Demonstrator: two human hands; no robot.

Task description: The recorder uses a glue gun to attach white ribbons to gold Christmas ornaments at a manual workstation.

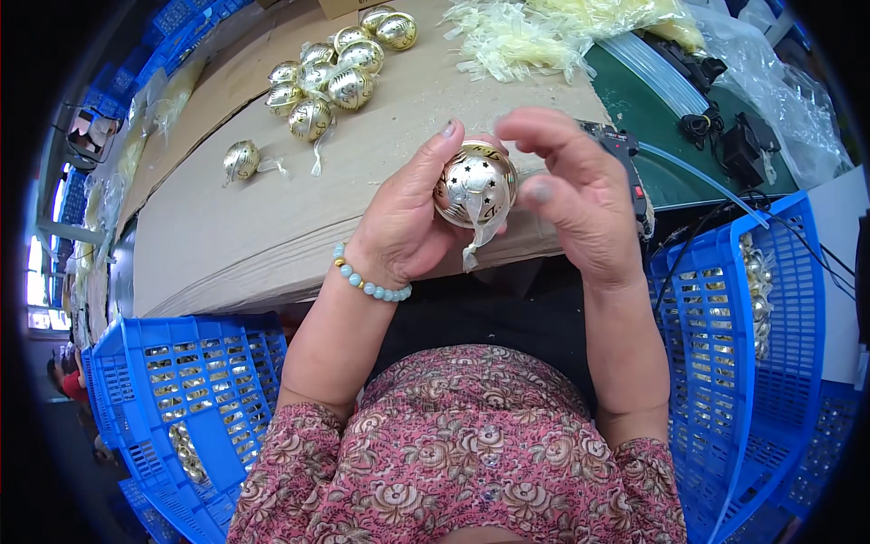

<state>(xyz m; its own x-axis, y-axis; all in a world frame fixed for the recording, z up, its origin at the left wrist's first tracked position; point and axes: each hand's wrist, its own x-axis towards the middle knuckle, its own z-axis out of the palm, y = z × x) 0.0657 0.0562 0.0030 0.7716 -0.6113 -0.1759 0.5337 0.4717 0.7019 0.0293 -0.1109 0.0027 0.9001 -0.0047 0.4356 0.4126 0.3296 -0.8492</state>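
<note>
A shiny pale-gold ball ornament (468, 181) with star-shaped cutouts and dark printed markings rests in my left hand (412, 204), whose thumb and fingers wrap its left side and underside. From its front hangs a sheer whitish ribbon loop (488, 224) with a knotted end. Just right of the ball, my right hand (584, 195) is raised with fingers curved and apart, holding nothing that shows. A beaded bracelet (372, 288) circles my left wrist. Farther off on the cardboard lie a single gold ball (241, 160) and a cluster of several similar balls (351, 88).
Cardboard sheets (208, 236) cover the table. A heap of pale yellow ribbons (521, 45) lies at the back. At right are a black power strip (625, 154), adapters (748, 145) and clear tubing. Blue crates (204, 331) with gold balls stand left and right (739, 272).
</note>
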